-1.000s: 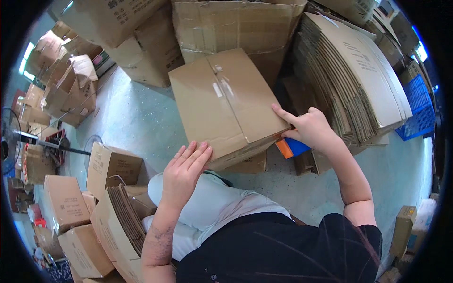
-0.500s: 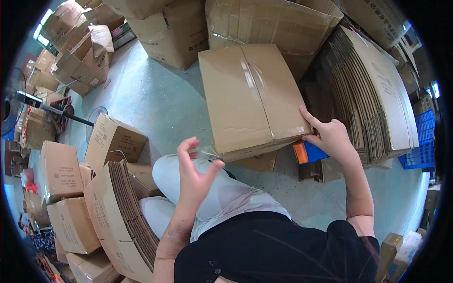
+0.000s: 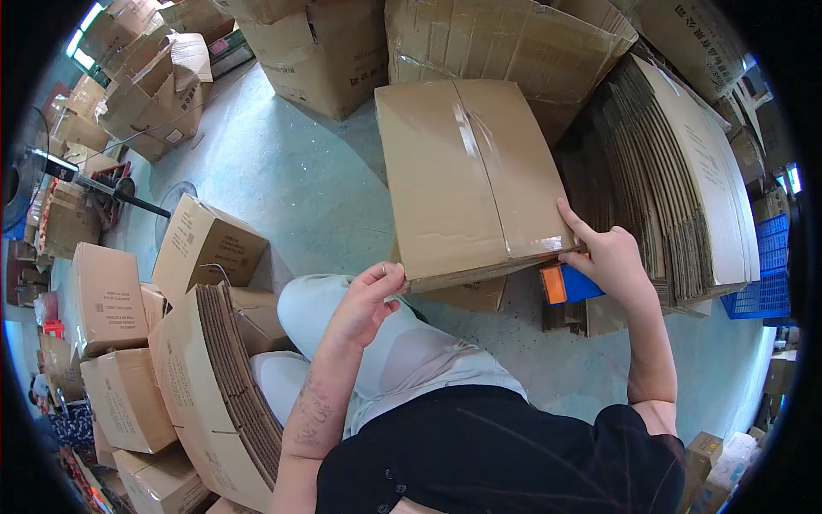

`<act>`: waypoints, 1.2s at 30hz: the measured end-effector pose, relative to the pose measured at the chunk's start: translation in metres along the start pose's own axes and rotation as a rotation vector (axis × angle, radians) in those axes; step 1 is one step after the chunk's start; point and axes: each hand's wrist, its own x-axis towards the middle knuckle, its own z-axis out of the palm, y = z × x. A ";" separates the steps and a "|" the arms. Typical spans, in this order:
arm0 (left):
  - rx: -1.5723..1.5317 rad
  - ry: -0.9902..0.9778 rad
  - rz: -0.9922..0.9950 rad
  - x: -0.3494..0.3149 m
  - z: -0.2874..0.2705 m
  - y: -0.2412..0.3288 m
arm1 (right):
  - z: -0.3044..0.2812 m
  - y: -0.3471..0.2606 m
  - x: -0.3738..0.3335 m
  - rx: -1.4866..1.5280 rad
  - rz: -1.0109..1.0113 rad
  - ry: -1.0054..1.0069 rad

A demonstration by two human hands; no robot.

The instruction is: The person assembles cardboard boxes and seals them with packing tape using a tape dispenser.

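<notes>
Floor (image 3: 300, 163): brightly lit, cool bluish cast, pale sheen toward upper left.
Window (image 3: 83, 53): blown out at upper-left rim; another bright patch at right rim.
Tape (image 3: 467, 135): white glare streaks on carton (image 3: 437, 197) top.
Flattened cartons (image 3: 693, 171): outer face well lit, deep shadow on the side toward the carton.
Shirt (image 3: 514, 441): dark, little detail; faint streaks, possibly lens smears.
Fan (image 3: 26, 184): dim, soft at left rim.
Rim: black vignette, bowed edges.
Centre: sharp.
</notes>
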 end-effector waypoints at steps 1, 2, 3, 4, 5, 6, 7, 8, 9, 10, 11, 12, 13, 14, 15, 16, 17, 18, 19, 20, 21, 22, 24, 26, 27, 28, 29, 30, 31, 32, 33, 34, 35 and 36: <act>-0.005 -0.012 -0.013 0.002 -0.001 -0.002 | 0.000 0.000 0.000 -0.007 0.012 -0.011; -0.006 -0.011 -0.013 0.003 0.000 -0.005 | -0.001 0.000 0.001 -0.007 0.010 -0.013; 0.013 0.033 -0.012 0.004 0.002 -0.008 | -0.002 0.000 0.000 -0.010 0.012 -0.012; 0.032 0.078 -0.010 0.005 0.002 -0.011 | -0.002 0.000 0.001 -0.012 0.012 -0.011; 0.032 0.080 -0.010 0.007 -0.001 -0.016 | -0.002 0.000 0.001 -0.010 0.010 -0.012; 0.033 0.057 -0.032 0.010 -0.005 -0.023 | -0.002 0.000 0.001 -0.002 0.017 -0.026; 0.032 0.028 -0.055 0.011 -0.005 -0.024 | -0.003 -0.001 0.001 0.001 0.027 -0.041; 0.029 0.027 -0.057 0.012 -0.004 -0.023 | -0.003 -0.001 0.001 -0.001 0.027 -0.043; -0.017 0.023 -0.062 0.014 0.000 -0.022 | -0.002 -0.001 0.001 0.001 0.030 -0.024; -0.062 0.023 -0.064 0.014 0.004 -0.021 | -0.002 0.001 0.002 0.006 0.029 -0.003; -0.064 0.026 -0.064 0.017 0.004 -0.025 | -0.002 0.002 0.002 0.006 0.025 -0.004; -0.115 0.001 -0.016 0.022 0.001 -0.032 | -0.002 0.002 0.002 0.009 0.024 -0.009; -0.164 -0.025 0.032 0.025 -0.001 -0.037 | -0.002 0.003 0.002 0.014 0.024 -0.013; -0.164 -0.023 0.033 0.027 -0.003 -0.042 | -0.002 0.003 0.002 0.015 0.022 -0.012; -0.211 -0.066 0.084 0.027 -0.003 -0.045 | -0.002 0.003 0.003 0.020 0.030 -0.019; -0.258 -0.111 0.131 0.027 -0.004 -0.048 | -0.002 0.003 0.002 0.025 0.043 -0.028; -0.258 -0.110 0.131 0.026 -0.006 -0.051 | -0.001 0.003 0.002 0.026 0.042 -0.028; -0.290 -0.091 0.166 0.024 -0.008 -0.053 | -0.001 0.003 0.003 0.048 0.045 -0.040; -0.323 -0.075 0.197 0.023 -0.009 -0.054 | 0.000 0.003 0.002 0.069 0.050 -0.053; -0.324 -0.076 0.195 0.023 -0.009 -0.054 | 0.001 0.002 0.002 0.068 0.052 -0.054; -0.174 0.081 0.409 0.022 -0.008 -0.054 | 0.001 0.002 0.002 0.083 0.041 -0.048; -0.019 0.239 0.619 0.021 -0.007 -0.054 | 0.002 0.002 0.001 0.100 0.030 -0.042; 0.012 0.228 0.677 0.018 -0.011 -0.043 | 0.001 0.001 0.001 0.094 0.040 -0.053; 0.273 0.052 0.833 0.021 -0.014 -0.035 | 0.000 0.001 0.001 0.086 0.043 -0.065; 0.271 0.053 0.830 0.023 -0.013 -0.035 | 0.001 0.001 0.001 0.089 0.044 -0.063; 0.293 -0.002 0.848 0.027 -0.012 -0.035 | 0.001 0.001 0.002 0.093 0.044 -0.058; 0.316 -0.058 0.865 0.031 -0.010 -0.037 | 0.001 0.001 0.002 0.092 0.043 -0.059; 0.315 -0.058 0.864 0.034 -0.008 -0.043 | 0.000 0.000 0.003 0.074 0.042 -0.066; 0.314 -0.010 0.932 0.038 -0.005 -0.050 | -0.001 0.000 0.003 0.054 0.046 -0.072; 0.313 0.040 1.000 0.041 -0.004 -0.054 | 0.000 0.001 0.003 0.053 0.050 -0.073; 0.312 0.037 0.998 0.043 -0.006 -0.056 | 0.001 0.002 0.003 0.084 0.038 -0.064; 0.437 0.075 1.086 0.045 -0.006 -0.056 | 0.003 0.003 0.002 0.116 0.027 -0.057; 0.563 0.115 1.172 0.047 -0.006 -0.056 | 0.003 0.004 0.002 0.116 0.030 -0.060; 0.562 0.113 1.168 0.048 -0.006 -0.054 | 0.002 0.004 0.002 0.102 0.020 -0.061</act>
